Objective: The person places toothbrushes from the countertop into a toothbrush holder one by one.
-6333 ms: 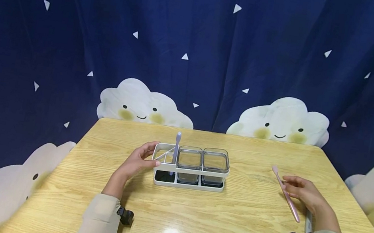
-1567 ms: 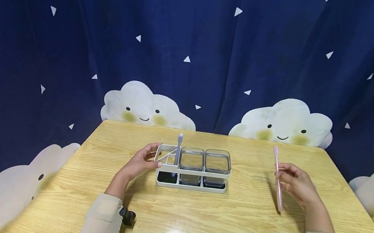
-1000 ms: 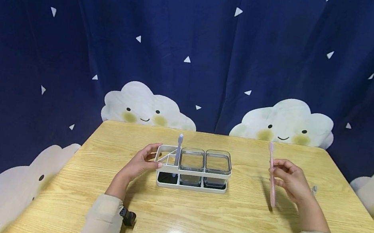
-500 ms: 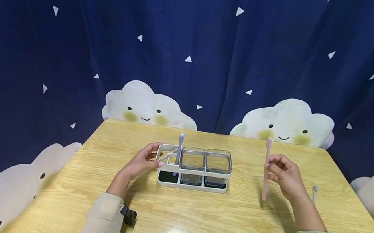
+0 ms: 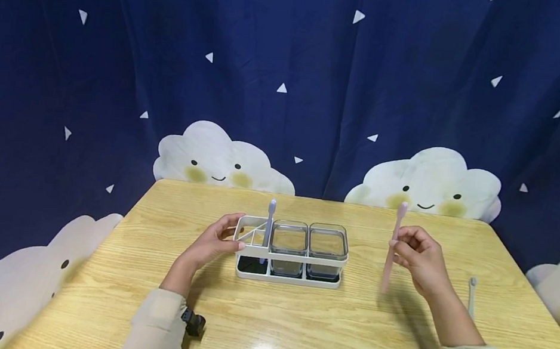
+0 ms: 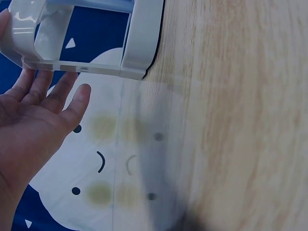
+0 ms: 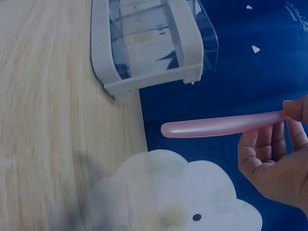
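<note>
Pale wood table (image 5: 321, 337) lies beneath two beige sleeves (image 5: 156, 325) with black wrist cameras (image 5: 194, 323). Beside the right forearm rests a white brush (image 5: 472, 296), partly hidden. Left hand (image 5: 208, 243), partly curled, grips the left end of a rack (image 5: 253, 251) holding two cups (image 5: 328, 245) and an upright purple brush (image 5: 268, 227). Right hand (image 5: 421, 262), fingers bent, pinches a pink brush (image 5: 389, 266), nearly upright, above the table, apart from the rack. Behind hangs a blue curtain (image 5: 290, 31) with clouds (image 5: 432, 173)
</note>
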The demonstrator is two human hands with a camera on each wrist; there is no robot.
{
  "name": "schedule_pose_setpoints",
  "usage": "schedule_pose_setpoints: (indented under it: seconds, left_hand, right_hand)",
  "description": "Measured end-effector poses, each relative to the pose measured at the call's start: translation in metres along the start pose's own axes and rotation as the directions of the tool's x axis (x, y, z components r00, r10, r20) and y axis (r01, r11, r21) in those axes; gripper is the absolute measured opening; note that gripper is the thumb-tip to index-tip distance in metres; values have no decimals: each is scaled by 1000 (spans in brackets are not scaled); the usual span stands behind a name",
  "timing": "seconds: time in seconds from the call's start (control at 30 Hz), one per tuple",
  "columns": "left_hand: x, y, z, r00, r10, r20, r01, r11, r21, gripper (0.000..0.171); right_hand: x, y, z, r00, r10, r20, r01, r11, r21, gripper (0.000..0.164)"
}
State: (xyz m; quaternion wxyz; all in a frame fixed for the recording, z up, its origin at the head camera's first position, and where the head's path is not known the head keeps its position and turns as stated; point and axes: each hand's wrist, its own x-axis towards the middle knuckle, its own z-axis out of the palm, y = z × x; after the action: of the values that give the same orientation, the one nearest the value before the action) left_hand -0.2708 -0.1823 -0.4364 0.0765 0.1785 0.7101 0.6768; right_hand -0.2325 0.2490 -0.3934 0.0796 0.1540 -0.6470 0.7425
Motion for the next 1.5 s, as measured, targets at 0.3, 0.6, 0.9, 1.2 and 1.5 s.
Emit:
schedule_pose_setpoints:
  seconds: [0.3,0.6,0.9,1.2,1.5]
  left_hand:
    - [1,1,-1,1000,-4,-4,5,1000,22,67]
    - [0,0,-1,1000,1,-4,-1,1000,26,67]
    - [-1,0,0,1000,10,-3,-10,1000,24,68]
    - [-1,3,0,1000,5,12,-5,1000,2,68]
    - [-7,19,6,1000,4,18,-4,1000,1,68]
  right_hand:
    - [4,-7,15,998,-66,1,66,998,16,12]
    - [10,-11,27,994,-109,-10,109,993,52,14]
    - [17,-16,39,990,-137,-13,137,990,-27,16]
    - [23,-26,55,983,-175,48,174,985,13,17]
    - [26,-37,71,980,-184,74,179,981,72,21]
